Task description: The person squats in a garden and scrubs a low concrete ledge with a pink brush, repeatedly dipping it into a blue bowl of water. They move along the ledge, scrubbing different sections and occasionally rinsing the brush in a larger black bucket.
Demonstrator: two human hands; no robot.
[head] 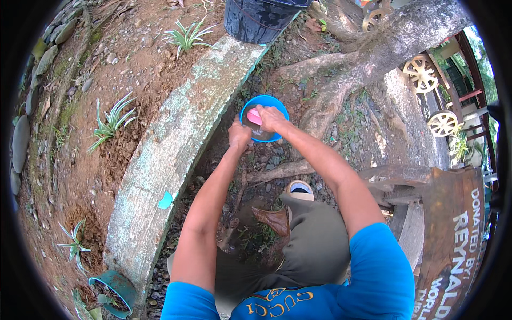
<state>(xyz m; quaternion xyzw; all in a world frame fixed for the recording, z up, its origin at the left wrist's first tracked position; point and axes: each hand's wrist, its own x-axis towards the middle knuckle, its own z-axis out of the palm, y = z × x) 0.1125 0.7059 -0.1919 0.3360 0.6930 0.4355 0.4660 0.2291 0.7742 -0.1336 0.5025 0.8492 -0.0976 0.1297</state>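
A round blue plastic basin (pixel 265 98) with murky water in it stands on the soil, against the right side of a concrete curb. My left hand (pixel 240 134) grips its left rim. Inside the basin my right hand (pixel 270 118) holds a pink object (pixel 254 116), perhaps a scoop or brush; its lower part is hidden by the hand and the water. Up the curb from the basin stands a wet black bucket (pixel 262 20).
The weathered concrete curb (pixel 172 140) runs diagonally, with small striped plants (pixel 112 122) in soil on its left. Thick tree roots (pixel 332 104) spread at right. A tilted teal pot (pixel 116 292) lies at lower left; a wooden sign (pixel 444 240) bearing writing stands at lower right.
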